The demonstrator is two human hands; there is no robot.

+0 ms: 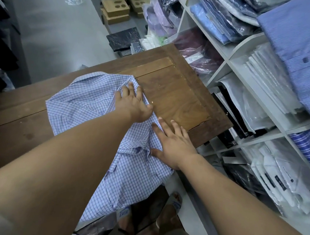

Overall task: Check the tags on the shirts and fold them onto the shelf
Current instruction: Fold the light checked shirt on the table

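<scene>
Currently pressing checked shirt (88, 103) flat onto wooden table (180, 93), one end draping off near edge. Left hand (133, 104): fingers straight, spread, on far fabric. Right hand (174, 143): fingers straight, splayed, at shirt's right edge.

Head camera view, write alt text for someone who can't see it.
A person's left hand and right hand press flat on a blue checked shirt lying on a wooden table, its lower part hanging off the near edge. White shelves at right hold folded shirts in clear bags.
</scene>
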